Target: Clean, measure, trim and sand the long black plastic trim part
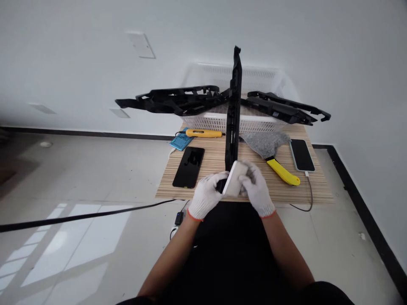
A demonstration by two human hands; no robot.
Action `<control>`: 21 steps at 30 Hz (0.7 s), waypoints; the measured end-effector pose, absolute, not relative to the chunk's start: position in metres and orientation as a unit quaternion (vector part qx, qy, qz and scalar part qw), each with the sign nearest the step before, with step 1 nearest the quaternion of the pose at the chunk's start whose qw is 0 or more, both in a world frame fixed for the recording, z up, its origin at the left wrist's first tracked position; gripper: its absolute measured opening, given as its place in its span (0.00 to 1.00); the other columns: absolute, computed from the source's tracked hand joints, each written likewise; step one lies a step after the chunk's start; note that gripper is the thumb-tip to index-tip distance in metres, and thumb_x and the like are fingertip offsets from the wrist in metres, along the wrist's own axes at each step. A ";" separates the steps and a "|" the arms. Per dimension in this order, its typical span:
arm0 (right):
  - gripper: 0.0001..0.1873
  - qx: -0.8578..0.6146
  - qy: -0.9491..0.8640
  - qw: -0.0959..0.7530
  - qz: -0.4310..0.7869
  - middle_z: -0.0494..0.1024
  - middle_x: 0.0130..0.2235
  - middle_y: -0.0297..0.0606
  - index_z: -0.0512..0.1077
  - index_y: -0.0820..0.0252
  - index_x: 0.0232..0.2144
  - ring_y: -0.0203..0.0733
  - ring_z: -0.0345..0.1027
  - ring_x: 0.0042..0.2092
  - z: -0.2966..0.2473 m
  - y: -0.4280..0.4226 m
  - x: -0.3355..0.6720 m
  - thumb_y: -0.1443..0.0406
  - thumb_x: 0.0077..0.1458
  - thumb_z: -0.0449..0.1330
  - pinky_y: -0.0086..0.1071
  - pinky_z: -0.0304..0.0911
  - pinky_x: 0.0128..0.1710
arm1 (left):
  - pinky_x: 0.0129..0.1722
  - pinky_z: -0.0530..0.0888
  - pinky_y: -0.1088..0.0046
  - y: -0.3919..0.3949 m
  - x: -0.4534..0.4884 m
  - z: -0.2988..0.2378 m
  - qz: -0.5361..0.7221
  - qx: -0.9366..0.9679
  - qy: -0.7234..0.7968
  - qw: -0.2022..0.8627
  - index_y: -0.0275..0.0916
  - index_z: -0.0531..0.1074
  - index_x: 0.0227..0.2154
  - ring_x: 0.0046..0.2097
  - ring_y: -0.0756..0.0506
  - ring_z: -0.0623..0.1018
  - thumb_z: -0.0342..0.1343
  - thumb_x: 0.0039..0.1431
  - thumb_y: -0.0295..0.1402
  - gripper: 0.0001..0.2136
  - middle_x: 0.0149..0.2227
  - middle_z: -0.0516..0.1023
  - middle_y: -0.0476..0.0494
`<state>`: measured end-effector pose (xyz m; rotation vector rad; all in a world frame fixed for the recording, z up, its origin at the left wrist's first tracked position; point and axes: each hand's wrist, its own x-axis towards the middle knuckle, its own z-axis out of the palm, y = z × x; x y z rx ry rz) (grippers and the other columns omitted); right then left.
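Left hand (207,194) and right hand (257,188), both white-gloved, meet above the middle of the near edge of the bench (214,156). Fingers of the left appear curled shut around the near end of a long black strip (234,101), though part of that grip is hidden; the right is closed around a pale block (234,180), thumb across its face, tilted against or just beside the strip's end.

Toward the far left corner, black parts (181,101) jut past the bench's left edge, above a blue item (181,142), a dark phone (189,167) and a yellow tool (204,133). Along the far edge sits a white basket (206,123), the strip reaching up in front of it. To the right, more black parts (282,109) cross the basket's rim near a gray cloth (265,144), a yellow handle (284,172) and, by the right edge, a second phone (302,155) with a cable (311,192).

Held only near one end, the strip could swing and knock the overhanging parts loose. A slack pinch might let the block slip off the near edge, and a snagged cable could drag its phone down.
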<state>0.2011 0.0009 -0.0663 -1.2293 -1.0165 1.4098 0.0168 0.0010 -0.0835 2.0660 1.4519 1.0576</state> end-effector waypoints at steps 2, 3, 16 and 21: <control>0.30 -0.503 -0.419 0.516 0.552 0.78 0.51 0.40 0.67 0.52 0.60 0.40 0.73 0.38 -0.068 0.001 0.198 0.58 0.54 0.64 0.32 0.73 0.33 | 0.47 0.80 0.63 0.001 0.016 -0.084 0.368 0.737 0.529 0.204 0.43 0.80 0.45 0.45 0.39 0.85 0.68 0.49 0.28 0.17 0.47 0.86 0.44; 0.30 -0.485 -0.437 0.514 0.556 0.77 0.53 0.41 0.68 0.52 0.59 0.42 0.74 0.44 -0.068 0.001 0.196 0.59 0.54 0.65 0.35 0.75 0.40 | 0.45 0.80 0.64 0.001 0.015 -0.084 0.363 0.737 0.532 0.206 0.43 0.80 0.44 0.43 0.40 0.85 0.68 0.50 0.29 0.16 0.44 0.87 0.44; 0.19 -0.498 -0.341 0.499 0.621 0.62 0.19 0.22 0.65 0.53 0.35 0.29 0.48 0.14 -0.066 0.009 0.235 0.50 0.54 0.66 0.26 0.44 0.12 | 0.48 0.81 0.62 -0.001 0.018 -0.084 0.375 0.726 0.545 0.187 0.46 0.79 0.44 0.45 0.41 0.86 0.70 0.54 0.35 0.14 0.48 0.86 0.47; 0.21 -0.387 -0.314 0.573 0.651 0.77 0.32 0.34 0.69 0.46 0.47 0.38 0.63 0.20 -0.056 -0.006 0.243 0.46 0.55 0.60 0.32 0.52 0.15 | 0.47 0.81 0.62 0.000 0.018 -0.084 0.378 0.729 0.543 0.176 0.45 0.79 0.44 0.45 0.41 0.86 0.70 0.54 0.36 0.14 0.49 0.86 0.45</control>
